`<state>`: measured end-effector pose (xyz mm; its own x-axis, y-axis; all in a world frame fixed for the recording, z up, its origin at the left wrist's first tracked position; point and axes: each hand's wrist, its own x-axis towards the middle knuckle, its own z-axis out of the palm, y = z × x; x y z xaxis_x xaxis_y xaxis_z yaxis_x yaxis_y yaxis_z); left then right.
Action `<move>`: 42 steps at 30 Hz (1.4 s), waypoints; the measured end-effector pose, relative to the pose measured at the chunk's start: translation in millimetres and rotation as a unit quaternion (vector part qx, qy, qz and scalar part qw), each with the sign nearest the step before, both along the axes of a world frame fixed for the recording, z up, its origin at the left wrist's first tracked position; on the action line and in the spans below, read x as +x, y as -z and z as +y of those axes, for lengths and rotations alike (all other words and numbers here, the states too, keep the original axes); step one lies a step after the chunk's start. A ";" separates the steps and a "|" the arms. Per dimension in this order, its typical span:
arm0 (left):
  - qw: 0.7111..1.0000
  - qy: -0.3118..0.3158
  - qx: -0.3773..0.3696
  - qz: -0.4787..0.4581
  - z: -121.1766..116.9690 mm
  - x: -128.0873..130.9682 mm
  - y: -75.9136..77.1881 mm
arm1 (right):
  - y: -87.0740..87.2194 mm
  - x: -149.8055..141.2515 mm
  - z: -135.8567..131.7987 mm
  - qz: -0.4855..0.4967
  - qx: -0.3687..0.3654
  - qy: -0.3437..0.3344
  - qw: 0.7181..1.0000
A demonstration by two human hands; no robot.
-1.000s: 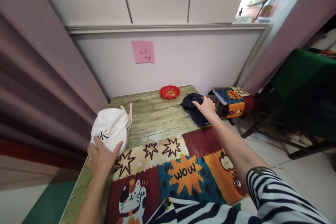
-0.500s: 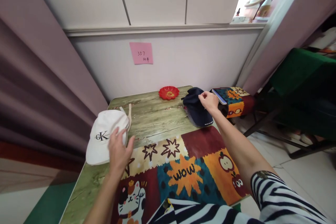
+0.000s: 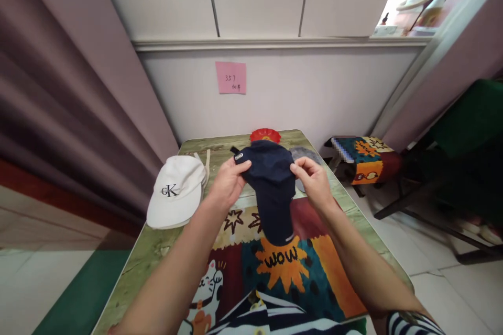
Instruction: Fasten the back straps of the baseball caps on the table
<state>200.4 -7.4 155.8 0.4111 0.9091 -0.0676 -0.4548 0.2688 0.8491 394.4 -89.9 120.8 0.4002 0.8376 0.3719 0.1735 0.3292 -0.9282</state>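
A navy blue baseball cap [image 3: 271,178] hangs between my two hands above the table, its brim pointing down toward me. My left hand [image 3: 231,180] pinches the cap's left edge, near a strap with a small metal buckle. At the opposite edge, the thumb and fingers of my right hand [image 3: 312,178] grip the fabric. To the left on the table lies a white cap [image 3: 176,191] with black "CK" letters and loose straps. A grey cap [image 3: 304,156] sits behind my right hand, partly hidden by it.
Behind the navy cap a red scalloped dish [image 3: 265,135] stands at the back of the wood-patterned table [image 3: 133,272]. A colourful mat [image 3: 243,272] covers the table's near part. To the right is a stool [image 3: 369,159] with a phone on it.
My right hand has lifted the navy cap off the grey one and brought it to the middle. My left hand has left the white cap and taken the navy cap's other side.
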 end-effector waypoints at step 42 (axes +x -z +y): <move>1.000 -0.018 0.001 0.022 -22.9 -74.6 -5.6 | 5.1 -39.9 15.4 0.274 -0.051 -0.219 0.935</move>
